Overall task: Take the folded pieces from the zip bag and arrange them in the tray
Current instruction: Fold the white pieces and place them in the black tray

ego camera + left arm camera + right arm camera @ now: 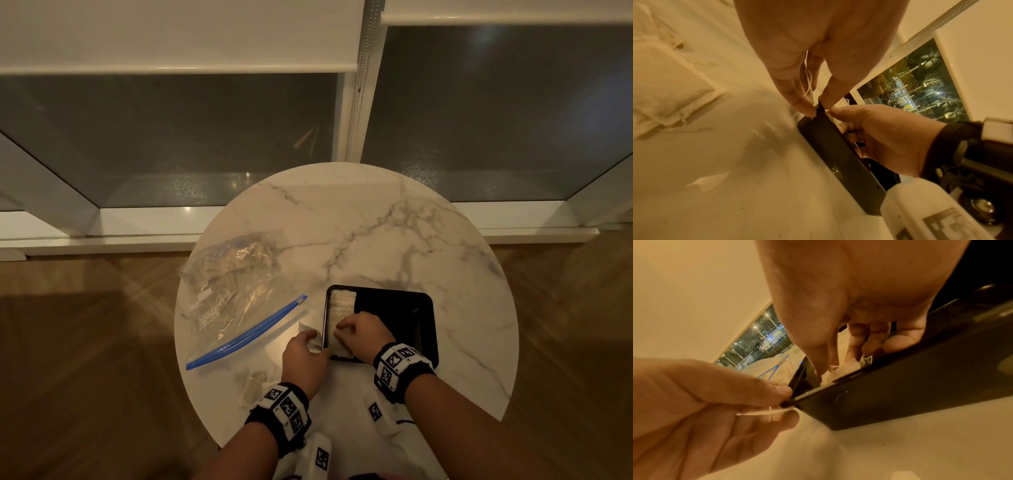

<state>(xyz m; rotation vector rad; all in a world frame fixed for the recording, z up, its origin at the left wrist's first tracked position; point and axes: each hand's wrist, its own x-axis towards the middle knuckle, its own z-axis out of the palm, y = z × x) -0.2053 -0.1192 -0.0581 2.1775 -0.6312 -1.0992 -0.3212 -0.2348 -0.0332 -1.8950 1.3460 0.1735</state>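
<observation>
One row of folded pieces [340, 308] lengthwise

A home, likely an upper-floor flat: herringbone wood floor [85, 342], round marble worktop [376, 233], tall windows [171, 137] with roller blinds [171, 34], city lights outside.

- Zip bag [236, 291]: clear plastic with a blue zip strip, lying flat and crumpled by the table's left edge, mouth toward the tray, more pale pieces inside.
- Tray [424, 308]: black, shallow, rectangular with rounded corners, flat near the table's front edge.
- Folded pieces [340, 305]: off-white cloth, lined up in a row along the tray's left wall.
- Loose pieces [253, 389]: same cloth, lying at the table's front-left edge.
</observation>
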